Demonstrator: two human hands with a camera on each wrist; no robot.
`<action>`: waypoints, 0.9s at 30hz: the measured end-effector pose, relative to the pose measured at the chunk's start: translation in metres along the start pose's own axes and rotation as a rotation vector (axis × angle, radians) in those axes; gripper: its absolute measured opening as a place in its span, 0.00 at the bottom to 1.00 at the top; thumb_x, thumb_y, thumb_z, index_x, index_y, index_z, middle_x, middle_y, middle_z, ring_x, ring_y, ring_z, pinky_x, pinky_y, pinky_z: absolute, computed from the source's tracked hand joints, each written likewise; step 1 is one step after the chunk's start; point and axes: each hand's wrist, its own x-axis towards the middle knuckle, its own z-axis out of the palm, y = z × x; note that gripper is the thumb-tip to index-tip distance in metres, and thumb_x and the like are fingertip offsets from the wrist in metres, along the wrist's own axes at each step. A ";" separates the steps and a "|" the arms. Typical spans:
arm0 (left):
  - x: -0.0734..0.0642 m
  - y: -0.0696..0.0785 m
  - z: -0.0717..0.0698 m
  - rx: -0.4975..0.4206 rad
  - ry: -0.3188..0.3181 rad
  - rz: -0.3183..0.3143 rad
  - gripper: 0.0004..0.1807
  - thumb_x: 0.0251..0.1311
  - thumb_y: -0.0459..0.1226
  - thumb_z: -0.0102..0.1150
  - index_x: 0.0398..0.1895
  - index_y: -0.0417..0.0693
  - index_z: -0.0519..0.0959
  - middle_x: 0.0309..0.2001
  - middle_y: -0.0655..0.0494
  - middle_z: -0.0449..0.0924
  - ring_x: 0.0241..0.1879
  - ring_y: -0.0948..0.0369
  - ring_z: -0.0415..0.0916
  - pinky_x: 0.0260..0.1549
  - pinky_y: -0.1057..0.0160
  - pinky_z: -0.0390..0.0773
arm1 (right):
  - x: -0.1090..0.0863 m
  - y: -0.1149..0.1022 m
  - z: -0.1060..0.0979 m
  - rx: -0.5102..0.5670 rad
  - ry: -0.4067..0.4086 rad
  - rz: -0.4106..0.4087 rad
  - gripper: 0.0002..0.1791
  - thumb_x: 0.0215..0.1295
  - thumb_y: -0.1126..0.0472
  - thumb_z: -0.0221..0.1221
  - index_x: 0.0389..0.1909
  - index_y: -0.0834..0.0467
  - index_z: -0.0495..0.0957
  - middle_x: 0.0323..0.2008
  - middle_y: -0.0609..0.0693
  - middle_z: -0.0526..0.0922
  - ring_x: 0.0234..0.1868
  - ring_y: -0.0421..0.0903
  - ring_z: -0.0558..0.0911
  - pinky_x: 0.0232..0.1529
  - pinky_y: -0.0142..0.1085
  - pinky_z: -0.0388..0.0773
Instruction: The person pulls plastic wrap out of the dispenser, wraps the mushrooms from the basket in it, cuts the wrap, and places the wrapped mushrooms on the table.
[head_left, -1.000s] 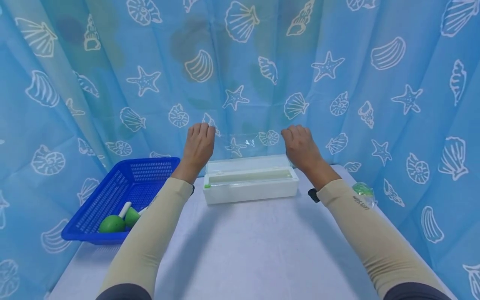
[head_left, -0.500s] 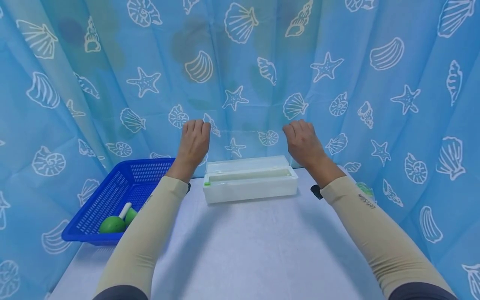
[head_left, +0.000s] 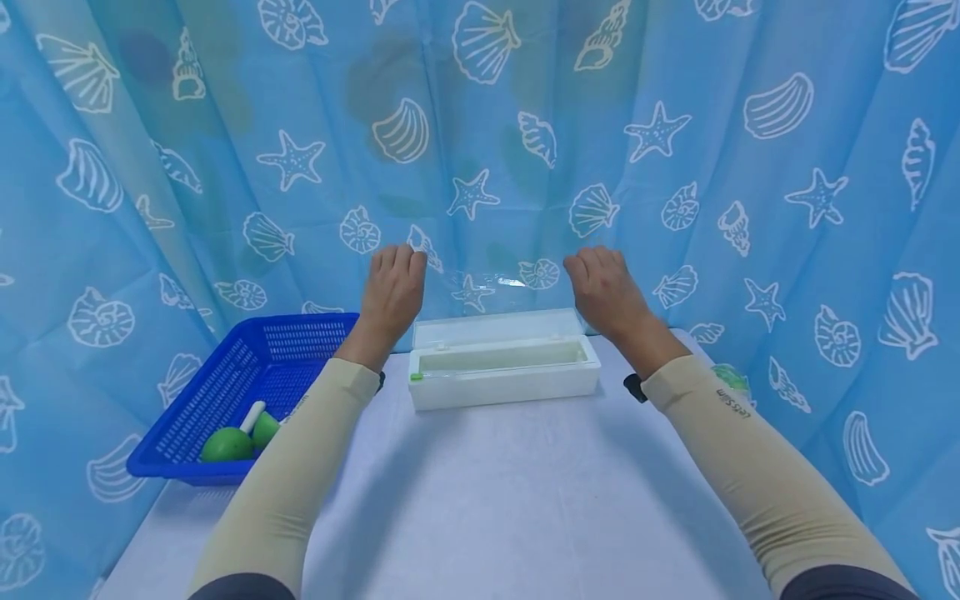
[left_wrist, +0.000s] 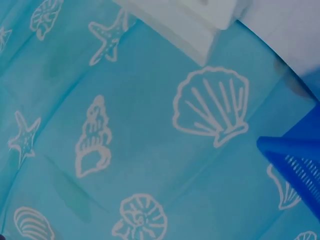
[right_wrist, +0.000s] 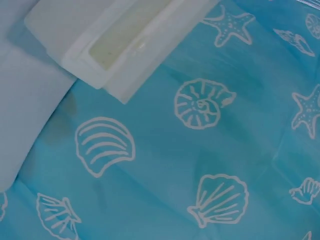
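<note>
So the whole thing's hinging on how the clear plastic film (head_left: 512,282) is lining up with the white dispenser box (head_left: 506,387). The film's hanging above and behind the box's open trough, long axis running left to right, pretty much parallel with the box, though the box itself is sitting a touch skewed, its right end a bit farther from the person. The left hand (head_left: 393,287) is hovering up by the box's left end and the right hand (head_left: 602,287) is hovering above its right end, so honestly neither one's looking clearly nearer; the film is lying to the right of the left hand and to the left of the right. Both hands are curling their fingers in and seem to be pinching the film by opposite ends, but the fingertips themselves are hiding from the head view, and the wrist views aren't showing any fingers. Can't tell if the film's lower edge is hanging free or running down into the box. The box's lid (head_left: 498,328) is standing open at the back, and a green tab (head_left: 416,377) is sitting at its front left corner.
</note>
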 end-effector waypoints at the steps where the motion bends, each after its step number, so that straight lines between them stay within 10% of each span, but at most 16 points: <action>1: 0.000 0.000 0.000 0.001 -0.004 0.004 0.05 0.71 0.30 0.45 0.44 0.36 0.70 0.35 0.45 0.68 0.37 0.50 0.66 0.40 0.55 0.68 | -0.001 0.001 0.001 -0.004 -0.004 0.001 0.07 0.65 0.74 0.54 0.43 0.67 0.71 0.31 0.60 0.71 0.31 0.56 0.71 0.28 0.41 0.67; 27: 0.028 -0.012 -0.023 -0.005 0.191 -0.011 0.06 0.71 0.27 0.40 0.39 0.36 0.69 0.32 0.44 0.66 0.34 0.49 0.64 0.38 0.52 0.63 | 0.028 0.005 -0.028 -0.009 0.149 -0.013 0.05 0.68 0.76 0.49 0.41 0.67 0.70 0.30 0.60 0.70 0.27 0.55 0.69 0.25 0.42 0.62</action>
